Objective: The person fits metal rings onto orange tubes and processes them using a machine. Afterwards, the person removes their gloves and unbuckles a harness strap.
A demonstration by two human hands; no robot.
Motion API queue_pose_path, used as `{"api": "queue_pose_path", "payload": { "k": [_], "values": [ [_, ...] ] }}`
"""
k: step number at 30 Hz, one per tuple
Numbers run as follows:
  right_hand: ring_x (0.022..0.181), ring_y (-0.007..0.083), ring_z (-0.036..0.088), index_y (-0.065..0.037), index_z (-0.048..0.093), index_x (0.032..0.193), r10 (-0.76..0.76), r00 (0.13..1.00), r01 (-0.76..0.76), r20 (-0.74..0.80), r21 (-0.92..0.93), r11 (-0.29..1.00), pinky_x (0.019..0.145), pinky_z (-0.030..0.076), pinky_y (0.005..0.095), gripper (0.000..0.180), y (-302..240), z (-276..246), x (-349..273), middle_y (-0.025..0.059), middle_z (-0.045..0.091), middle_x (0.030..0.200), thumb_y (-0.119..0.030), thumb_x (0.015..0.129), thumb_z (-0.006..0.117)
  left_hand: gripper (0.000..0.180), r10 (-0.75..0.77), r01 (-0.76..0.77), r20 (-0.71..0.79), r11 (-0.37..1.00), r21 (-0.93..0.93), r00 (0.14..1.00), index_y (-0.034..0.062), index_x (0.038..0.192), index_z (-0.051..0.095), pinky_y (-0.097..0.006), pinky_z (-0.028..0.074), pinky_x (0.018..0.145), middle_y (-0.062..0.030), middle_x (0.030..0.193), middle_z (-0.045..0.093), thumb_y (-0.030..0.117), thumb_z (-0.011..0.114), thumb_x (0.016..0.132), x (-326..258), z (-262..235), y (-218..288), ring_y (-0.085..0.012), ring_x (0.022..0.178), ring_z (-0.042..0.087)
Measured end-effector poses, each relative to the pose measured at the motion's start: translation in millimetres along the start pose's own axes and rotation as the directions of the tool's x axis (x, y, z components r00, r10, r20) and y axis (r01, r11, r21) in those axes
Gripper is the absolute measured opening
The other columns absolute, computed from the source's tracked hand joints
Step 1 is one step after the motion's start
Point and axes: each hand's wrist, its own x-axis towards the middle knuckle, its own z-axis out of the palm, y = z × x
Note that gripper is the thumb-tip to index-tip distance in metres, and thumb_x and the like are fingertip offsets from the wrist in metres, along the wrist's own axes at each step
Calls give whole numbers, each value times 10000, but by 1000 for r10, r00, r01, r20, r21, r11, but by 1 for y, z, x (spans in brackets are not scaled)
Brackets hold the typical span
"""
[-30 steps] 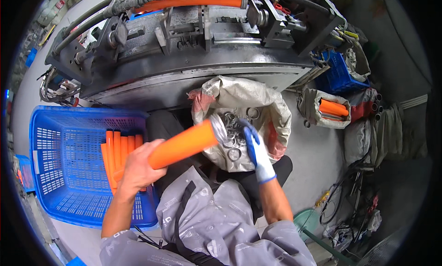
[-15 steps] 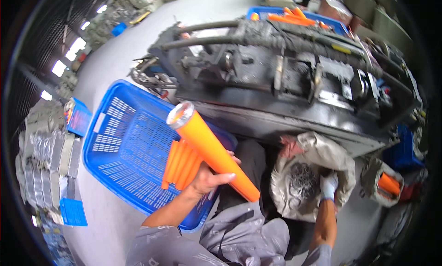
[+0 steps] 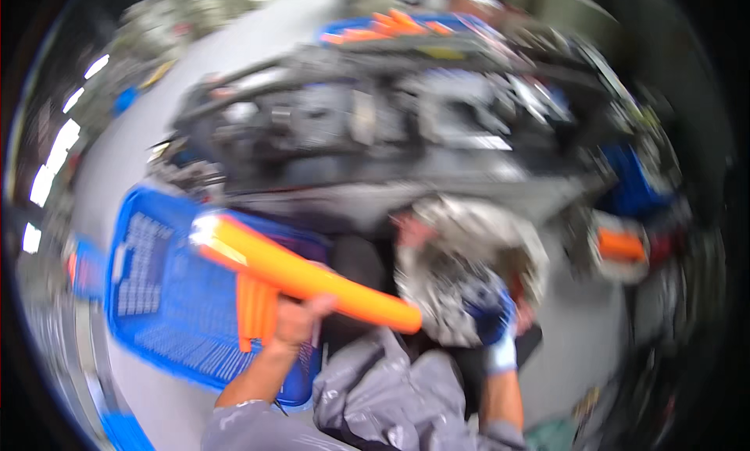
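A long, smooth orange tube (image 3: 301, 271), silvery at its upper-left end, is held aslant, that end over the blue basket (image 3: 191, 303), the other near the pale sack's (image 3: 476, 213) left rim. Grey metal rings (image 3: 447, 283), blurred, lie heaped inside the sack.

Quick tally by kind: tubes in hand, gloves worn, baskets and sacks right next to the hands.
Orange tube in the left hand: 1
Glove on the right hand: 1
Blue basket by the left hand: 1
Pale sack by the right hand: 1
Total: 4
The tubes in the basket are too blurred to count.
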Motion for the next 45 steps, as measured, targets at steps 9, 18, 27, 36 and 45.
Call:
{"api": "queue_pose_path", "payload": {
  "k": [9,18,27,36,45],
  "values": [
    [1074,157,573,-53,389,1410,-49,989,93,142,-319,943,852,519,291,597,-16,106,-51,59,542,1239,-374,947,587,336,-330,209,-26,657,-724,944,66,1125,595,-443,498,953,-86,1123,631,267,690,873,-8,42,-29,-255,1068,591],
    [1004,94,544,7,478,1359,-163,979,204,126,-475,856,866,468,240,498,-12,119,-66,50,598,1201,-168,924,646,284,-242,164,-44,770,-616,969,71,1077,633,-446,496,956,-76,1076,658,277,671,886,-21,39,-27,-245,1047,618],
    [978,101,565,22,521,1315,-74,995,95,60,-543,834,836,493,237,447,-10,112,-51,46,628,1139,-159,924,640,238,-231,138,-98,819,-557,968,91,1036,662,-420,489,927,-60,1045,675,274,655,885,-10,37,-37,-221,1015,626],
    [965,247,646,-82,398,1396,85,995,-87,-47,-31,996,720,546,321,580,23,84,-70,119,619,1182,-425,944,515,679,204,-107,66,731,-674,977,77,1315,449,-446,469,946,-140,1171,582,439,729,813,36,66,16,-282,1093,578],
    [637,158,534,-103,558,1186,302,953,-295,-42,121,948,555,415,296,444,63,71,-83,52,644,959,-476,956,485,529,294,-329,-162,714,-618,942,52,1143,572,-376,522,758,-117,985,592,469,651,828,60,43,65,-229,814,610]
  ]
}}
